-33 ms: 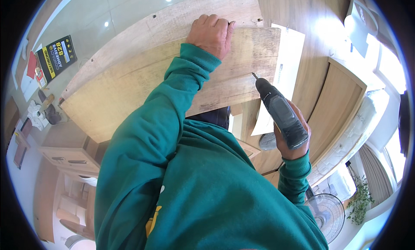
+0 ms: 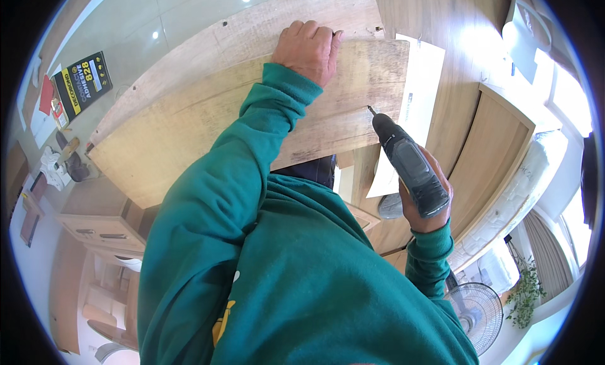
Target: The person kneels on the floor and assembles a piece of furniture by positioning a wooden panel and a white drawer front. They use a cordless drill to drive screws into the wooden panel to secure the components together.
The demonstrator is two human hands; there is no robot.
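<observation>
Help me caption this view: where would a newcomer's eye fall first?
Probably on the bright green fabric sweatshirt filling the lower middle. Next comes the black plastic power drill in the grip of the right hand, right of centre, its thin dark bit over a flat, pale-brown wooden board. The left hand lies at that board's far edge, upper middle.

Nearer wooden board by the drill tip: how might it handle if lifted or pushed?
The wooden board looks like solid sheet material, so probably stiff. Long and broad, it would likely be awkward to lift one-handed. Only the left hand is seen on it, near its far edge, so a push might slide it.
</observation>
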